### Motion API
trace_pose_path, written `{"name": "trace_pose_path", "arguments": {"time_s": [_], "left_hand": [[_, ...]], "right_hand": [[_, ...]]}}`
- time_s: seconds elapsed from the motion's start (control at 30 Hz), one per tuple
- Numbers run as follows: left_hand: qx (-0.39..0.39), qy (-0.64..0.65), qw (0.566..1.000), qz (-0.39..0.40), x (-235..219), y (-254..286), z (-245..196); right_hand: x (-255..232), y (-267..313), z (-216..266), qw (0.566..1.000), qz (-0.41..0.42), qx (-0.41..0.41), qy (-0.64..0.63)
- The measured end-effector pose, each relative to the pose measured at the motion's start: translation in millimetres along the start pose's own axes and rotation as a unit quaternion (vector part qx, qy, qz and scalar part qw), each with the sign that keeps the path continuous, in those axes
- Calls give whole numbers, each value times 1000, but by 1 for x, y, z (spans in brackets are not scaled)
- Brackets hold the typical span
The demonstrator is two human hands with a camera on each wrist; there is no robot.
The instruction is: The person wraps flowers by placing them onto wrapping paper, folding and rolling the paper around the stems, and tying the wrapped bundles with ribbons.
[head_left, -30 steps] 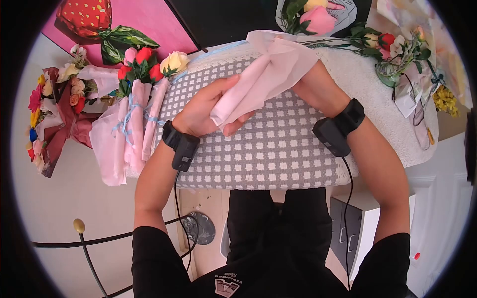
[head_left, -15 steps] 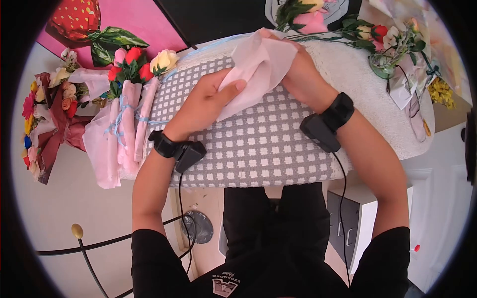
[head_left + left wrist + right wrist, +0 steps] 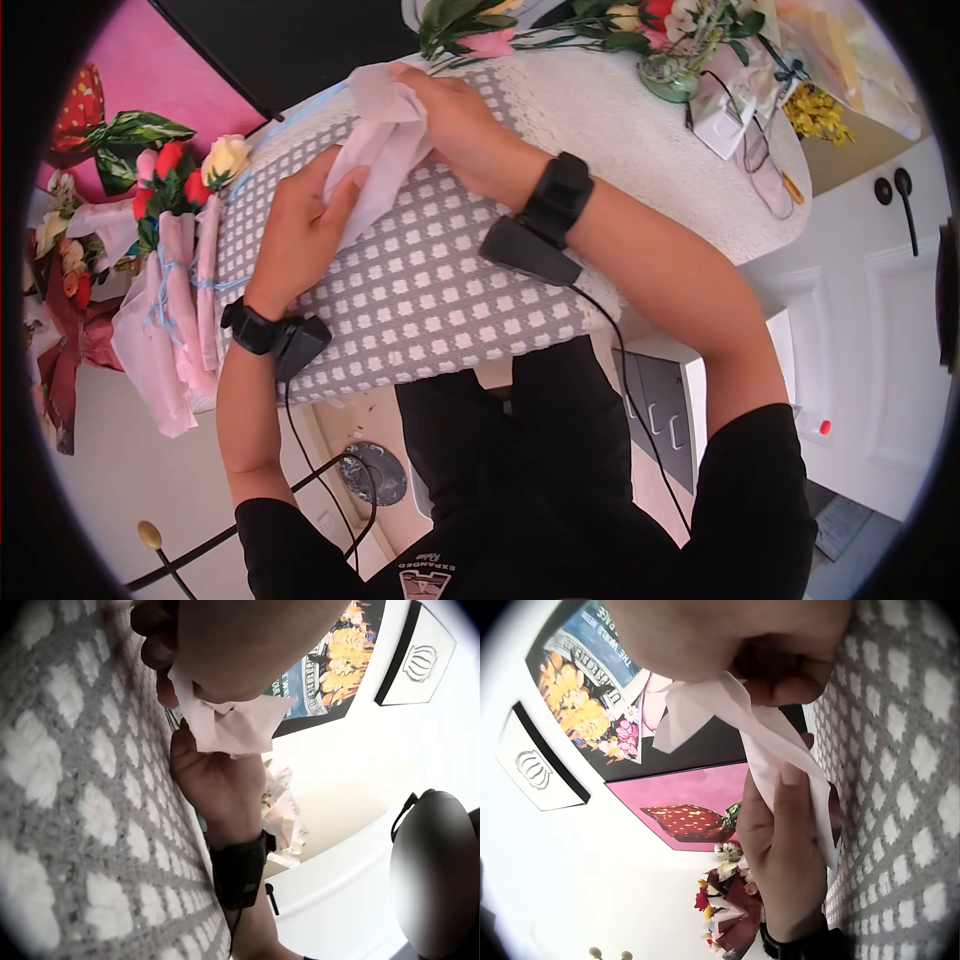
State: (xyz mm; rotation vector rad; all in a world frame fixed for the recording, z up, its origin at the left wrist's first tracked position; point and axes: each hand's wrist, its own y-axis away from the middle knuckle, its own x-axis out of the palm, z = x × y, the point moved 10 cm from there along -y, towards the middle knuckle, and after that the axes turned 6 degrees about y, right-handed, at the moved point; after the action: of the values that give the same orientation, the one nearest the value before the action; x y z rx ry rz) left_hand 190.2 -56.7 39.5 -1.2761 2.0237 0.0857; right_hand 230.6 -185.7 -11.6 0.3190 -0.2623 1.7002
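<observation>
Pale pink wrapping paper (image 3: 375, 165), gathered into a loose roll, is held between both hands above the checked cloth. My left hand (image 3: 300, 235) grips its lower part, with the thumb lying along the paper (image 3: 761, 735) in the right wrist view, where the left hand (image 3: 787, 840) shows below. At the paper's upper end, my right hand (image 3: 475, 135) holds it with curled fingers, partly hidden behind the paper. In the left wrist view the right hand (image 3: 221, 787) is beside the flared end of the paper (image 3: 232, 727).
Pink-wrapped flower bundles (image 3: 180, 300) with blue ribbons lie at the table's left, beside a dark red bouquet (image 3: 65, 330). Long-stemmed flowers (image 3: 480, 42) lie at the back edge. A glass vase (image 3: 670, 78) and a white box (image 3: 722, 125) stand at the back right.
The head view has turned, so the table and bundles appear farther left. My left hand has shifted its grip, its thumb now on top of the paper, and the roll looks more bunched.
</observation>
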Motion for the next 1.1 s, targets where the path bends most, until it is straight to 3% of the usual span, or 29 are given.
{"name": "trace_pose_path", "arguments": {"time_s": [0.03, 0.1, 0.17, 0.23, 0.3, 0.37, 0.4, 0.43, 0.5, 0.57, 0.63, 0.77, 0.83, 0.87, 0.9, 0.97, 1.0, 1.07, 1.1], "left_hand": [[3, 7, 1000, 2, -1, 0, -6], [-84, -117, 988, 60, 4, -1, 2], [-49, -126, 989, 56, 9, 0, 4], [-30, 93, 995, 21, 12, 2, 4], [-47, 140, 989, 31, 14, 2, 10], [-217, 307, 925, 45, 23, 10, 23], [-259, 367, 891, 70, 32, 15, 31], [-256, 375, 888, 71, 31, 16, 34], [-269, 550, 772, 173, 53, 26, 20], [-270, 580, 746, 187, 56, 26, 13], [-268, 669, 653, 236, 61, 29, 5], [-275, 644, 684, 203, 57, 30, 18], [-294, 547, 772, 133, 47, 25, 22], [-246, 526, 801, 145, 45, 21, 14], [-254, 529, 800, 125, 45, 21, 17], [-133, 389, 903, 123, 36, 11, 9], [-138, 387, 905, 107, 37, 9, 19], [34, 229, 973, 23, 16, 4, 5], [29, 226, 974, 11, 12, 6, 4]], "right_hand": [[0, 1, 1, 1000, -18, -6, -11], [-3, 0, 0, 997, -71, -10, 7], [-4, 0, -3, 997, -77, -21, -8], [-2, 0, -8, 996, -85, -18, -5], [0, 1, 5, 992, -90, -77, -38], [1, 3, 10, 990, -112, -81, -40], [4, 2, 13, 989, -105, -94, -50], [4, 4, 15, 988, -99, -104, -60], [-1, 6, 9, 990, -96, -92, -37], [3, 3, 10, 991, -71, -105, -50], [6, 6, 15, 990, -74, -100, -60], [7, 9, 19, 990, -113, -73, -45], [8, 14, 24, 988, -121, -83, -41], [13, 10, 20, 989, -116, -82, -29], [16, 6, 14, 990, -112, -80, -16], [5, 13, 18, 992, -113, -57, -8], [8, 15, 20, 991, -117, -57, -15], [10, 14, 16, 994, -101, -44, -2], [9, 13, 16, 994, -98, -39, 12]]}}
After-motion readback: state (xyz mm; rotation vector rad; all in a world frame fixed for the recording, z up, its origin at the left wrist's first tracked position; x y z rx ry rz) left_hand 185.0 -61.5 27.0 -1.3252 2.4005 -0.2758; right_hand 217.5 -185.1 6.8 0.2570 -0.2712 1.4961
